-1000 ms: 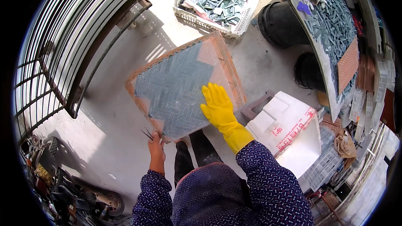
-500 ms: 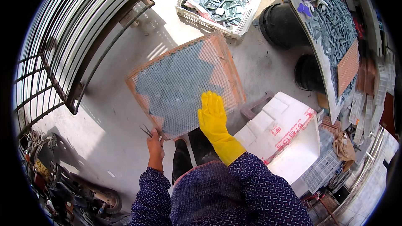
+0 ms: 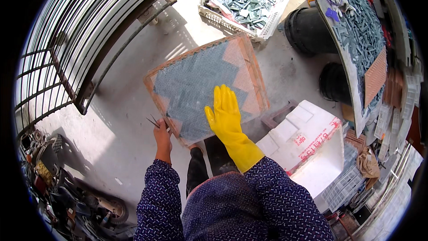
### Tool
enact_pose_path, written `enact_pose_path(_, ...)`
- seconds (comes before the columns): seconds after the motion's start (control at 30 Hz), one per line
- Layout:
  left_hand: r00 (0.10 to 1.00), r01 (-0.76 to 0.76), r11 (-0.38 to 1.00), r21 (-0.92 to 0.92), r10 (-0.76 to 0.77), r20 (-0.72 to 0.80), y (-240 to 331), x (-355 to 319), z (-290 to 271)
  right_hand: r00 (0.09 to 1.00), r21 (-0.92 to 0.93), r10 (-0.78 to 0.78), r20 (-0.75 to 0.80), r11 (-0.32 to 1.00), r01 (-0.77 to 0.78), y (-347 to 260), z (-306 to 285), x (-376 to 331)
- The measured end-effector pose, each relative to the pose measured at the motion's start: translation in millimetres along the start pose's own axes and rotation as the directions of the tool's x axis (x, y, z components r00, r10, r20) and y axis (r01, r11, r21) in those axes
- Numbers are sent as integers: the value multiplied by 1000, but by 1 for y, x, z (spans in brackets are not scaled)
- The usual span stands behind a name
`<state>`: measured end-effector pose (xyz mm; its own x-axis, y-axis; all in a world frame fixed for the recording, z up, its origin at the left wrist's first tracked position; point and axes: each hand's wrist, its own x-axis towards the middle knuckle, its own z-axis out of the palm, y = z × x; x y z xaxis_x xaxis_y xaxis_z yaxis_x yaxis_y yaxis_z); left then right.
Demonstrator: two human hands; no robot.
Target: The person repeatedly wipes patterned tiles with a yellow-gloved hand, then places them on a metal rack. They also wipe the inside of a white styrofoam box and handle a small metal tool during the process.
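Observation:
A square brown tray (image 3: 256, 73) with a raised rim sits before me, tilted in view, with grey-blue tile strips (image 3: 191, 76) laid in a stepped zigzag pattern. White mesh (image 3: 235, 52) covers the strips. My right hand (image 3: 226, 114), in a yellow rubber glove, lies flat on the mesh at the near right, thumb apart from the fingers. My bare left hand (image 3: 163, 139) is beside the tray's near left edge, fingers closed round thin dark tweezers (image 3: 153, 121) whose tips point away to the left. Whether that hand also touches the tray I cannot tell.
A white crate (image 3: 267, 31) of loose tile pieces stands at the far side. On the right are a board heaped with tile strips (image 3: 359, 31), black buckets (image 3: 307, 31) and a white foam box (image 3: 307, 138). A metal rack (image 3: 120, 53) stands left, with clutter (image 3: 67, 187) at lower left.
My gloved hand has slid farther away and slightly left over the mesh, its thumb more spread. My left hand has moved up along the tray's left edge with the tweezers. The whole view has shifted slightly.

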<state>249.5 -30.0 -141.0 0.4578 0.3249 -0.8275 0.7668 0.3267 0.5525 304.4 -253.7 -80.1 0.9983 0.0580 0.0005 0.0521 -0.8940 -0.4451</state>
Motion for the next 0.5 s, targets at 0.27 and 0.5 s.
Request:
enact_pose_path(0.27,999,12,994,111,-8,-37,9,3,7,824,333,-379,421,910,248,-10,-3,-86)
enact_pose_path(0.5,998,-60,994,90,61,-9,-7,18,-3,827,400,16,561,870,-288,5,-81,-122)
